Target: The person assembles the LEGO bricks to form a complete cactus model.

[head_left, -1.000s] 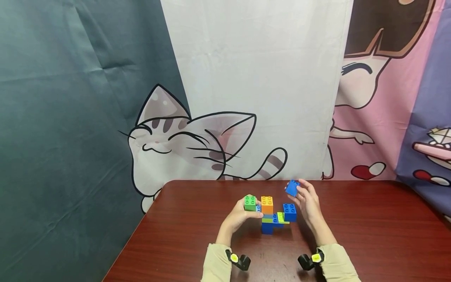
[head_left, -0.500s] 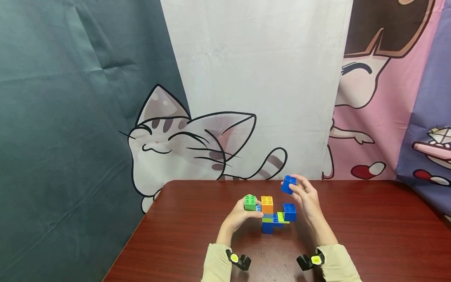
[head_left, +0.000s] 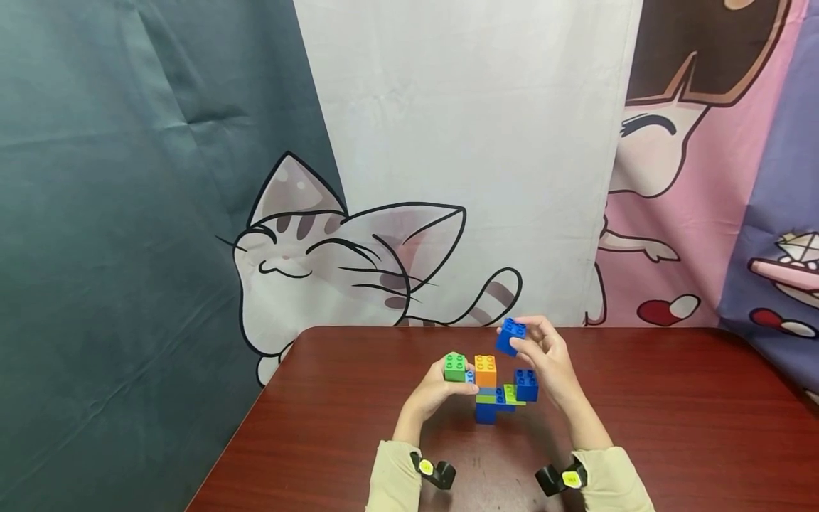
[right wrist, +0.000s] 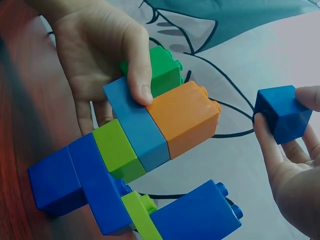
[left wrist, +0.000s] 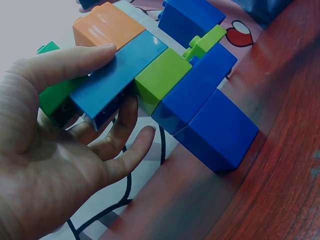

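Observation:
My left hand (head_left: 431,395) grips a built stack of toy building bricks by its light blue brick (left wrist: 120,72), thumb pressed along the side. A green brick (head_left: 455,368) and an orange brick (head_left: 485,371) sit on top of that layer. Below come a lime brick (right wrist: 119,150) and dark blue bricks (left wrist: 200,95), the lowest one (left wrist: 220,130) at the tabletop. On the stack's right arm, a thin lime brick (right wrist: 141,212) bears a blue brick (head_left: 526,385). My right hand (head_left: 547,355) pinches a loose blue brick (head_left: 511,336), studs up and slightly tilted, above and apart from the stack.
The stack stands on a reddish-brown wooden table (head_left: 307,427). Behind the table's far edge hangs a cloth backdrop (head_left: 499,142) with a cartoon cat. A black wrist camera (head_left: 435,475) is strapped over each beige sleeve (head_left: 393,476).
My right hand has moved left with the loose blue brick, which has turned so its studs now point up. The left hand and the stack have stayed in place.

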A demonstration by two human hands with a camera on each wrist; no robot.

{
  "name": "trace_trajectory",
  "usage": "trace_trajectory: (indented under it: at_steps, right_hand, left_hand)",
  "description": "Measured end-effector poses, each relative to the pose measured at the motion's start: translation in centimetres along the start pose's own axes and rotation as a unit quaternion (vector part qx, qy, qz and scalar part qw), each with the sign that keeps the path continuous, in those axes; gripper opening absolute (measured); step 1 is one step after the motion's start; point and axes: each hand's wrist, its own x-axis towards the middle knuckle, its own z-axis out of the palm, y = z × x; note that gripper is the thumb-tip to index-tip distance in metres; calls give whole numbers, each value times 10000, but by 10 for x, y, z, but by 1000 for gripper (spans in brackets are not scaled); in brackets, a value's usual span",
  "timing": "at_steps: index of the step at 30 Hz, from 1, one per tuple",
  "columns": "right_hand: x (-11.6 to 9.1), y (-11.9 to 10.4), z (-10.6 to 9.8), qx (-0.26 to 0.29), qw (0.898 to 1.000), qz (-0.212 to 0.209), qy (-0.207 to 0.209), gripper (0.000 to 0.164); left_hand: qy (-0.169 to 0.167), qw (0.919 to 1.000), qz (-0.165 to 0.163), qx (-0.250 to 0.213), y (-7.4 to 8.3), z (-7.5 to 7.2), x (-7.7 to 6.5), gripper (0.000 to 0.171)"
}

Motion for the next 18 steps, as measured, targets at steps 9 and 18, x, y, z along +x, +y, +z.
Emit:
trace_trajectory:
  at_steps: [9, 18]
  right_hand:
    - [-2, 0, 10, -441, 9979, -28, 475, 24]
    - [-2, 6, 19, -744, 9967, 77, 309, 34]
  left_hand:
    - [-39, 10000, -17, -20, 0, 0, 0, 45]
    - [-11, 10000, -42, -28, 0, 0, 0, 48]
